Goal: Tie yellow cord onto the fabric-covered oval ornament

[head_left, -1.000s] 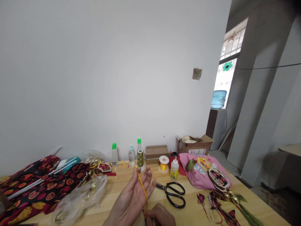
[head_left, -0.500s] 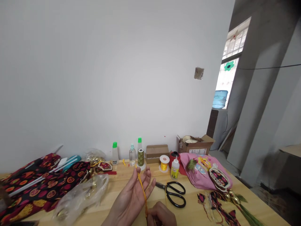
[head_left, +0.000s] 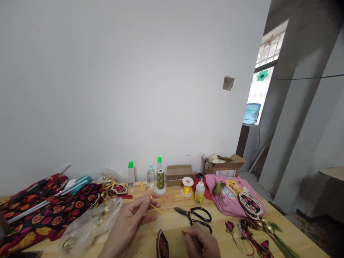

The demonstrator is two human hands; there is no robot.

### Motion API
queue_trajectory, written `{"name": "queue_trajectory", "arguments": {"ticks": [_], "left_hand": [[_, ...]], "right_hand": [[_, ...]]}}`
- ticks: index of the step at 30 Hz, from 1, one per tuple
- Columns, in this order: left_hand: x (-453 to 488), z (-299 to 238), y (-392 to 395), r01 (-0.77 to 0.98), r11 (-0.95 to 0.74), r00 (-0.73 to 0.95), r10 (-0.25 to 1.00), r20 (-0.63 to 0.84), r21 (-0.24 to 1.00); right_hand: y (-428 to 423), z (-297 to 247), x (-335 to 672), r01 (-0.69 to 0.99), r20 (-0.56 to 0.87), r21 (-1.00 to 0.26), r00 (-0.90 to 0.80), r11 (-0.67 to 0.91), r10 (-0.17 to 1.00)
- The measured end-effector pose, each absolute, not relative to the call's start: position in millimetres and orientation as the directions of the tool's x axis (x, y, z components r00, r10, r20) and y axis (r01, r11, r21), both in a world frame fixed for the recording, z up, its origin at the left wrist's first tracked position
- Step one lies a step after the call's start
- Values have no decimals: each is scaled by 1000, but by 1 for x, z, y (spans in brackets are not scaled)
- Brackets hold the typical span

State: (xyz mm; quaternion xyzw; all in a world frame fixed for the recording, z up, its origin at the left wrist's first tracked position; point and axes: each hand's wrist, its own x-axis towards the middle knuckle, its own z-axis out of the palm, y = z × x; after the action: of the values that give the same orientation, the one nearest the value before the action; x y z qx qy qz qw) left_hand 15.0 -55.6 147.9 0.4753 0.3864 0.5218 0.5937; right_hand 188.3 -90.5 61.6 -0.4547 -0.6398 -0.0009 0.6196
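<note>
My left hand [head_left: 131,218] pinches a yellow cord [head_left: 156,208] between thumb and forefinger. One stretch of cord sticks out to the right of the fingertips, and another runs down from the hand to a dark red and black ornament with a pale edge [head_left: 162,245] at the bottom of the view. My right hand [head_left: 200,240], slightly blurred, is apart from the left, its fingers curled together. A small orange-yellow bit shows at its fingertips, too smeared to name. Just beyond this hand lie black-handled scissors [head_left: 201,213], partly covered by it.
Along the wall stand bottles [head_left: 151,176], an olive thread spool [head_left: 160,179], a yellow cord spool [head_left: 187,186], a glue bottle [head_left: 199,191] and a cardboard box [head_left: 223,167]. Patterned fabric [head_left: 57,216] and a plastic bag [head_left: 90,225] lie left; a pink bag [head_left: 224,202] and tassels [head_left: 285,243] lie right.
My hands have moved apart: the right went right from the cord, the left turned over and shifted left, fingers now pinching. The ornament has come into view between them.
</note>
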Motion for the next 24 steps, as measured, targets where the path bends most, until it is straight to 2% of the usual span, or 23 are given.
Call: {"name": "queue_trajectory", "arguments": {"ticks": [1,2,4,5,7,9,11,17,24], "left_hand": [[5,151,-53,-39,-97,157,982,102,995],[-4,154,-49,154,-196,196,967,164,968],[-21,160,-41,407,-390,348,903,254,826],[-27,163,-38,479,-485,468,846,255,731],[-33,162,-33,562,-602,646,748,153,567],[-31,152,-32,605,-657,721,692,42,450],[-20,134,-33,632,-684,737,676,-9,365],[32,71,-46,657,-645,716,696,-55,390],[50,49,-61,599,-599,702,712,11,531]], "right_hand": [[-92,67,198,588,778,-572,169,572,605],[-93,71,206,597,758,-582,152,553,634],[-95,76,221,634,726,-574,101,519,680],[-95,76,226,656,716,-555,63,512,695],[-97,74,236,701,697,-508,-7,501,717],[-98,68,245,745,676,-463,-53,480,735],[-101,63,255,790,648,-420,-84,447,757],[-112,58,297,891,527,-314,-124,329,841],[-118,43,318,903,494,-321,-97,285,864]]}}
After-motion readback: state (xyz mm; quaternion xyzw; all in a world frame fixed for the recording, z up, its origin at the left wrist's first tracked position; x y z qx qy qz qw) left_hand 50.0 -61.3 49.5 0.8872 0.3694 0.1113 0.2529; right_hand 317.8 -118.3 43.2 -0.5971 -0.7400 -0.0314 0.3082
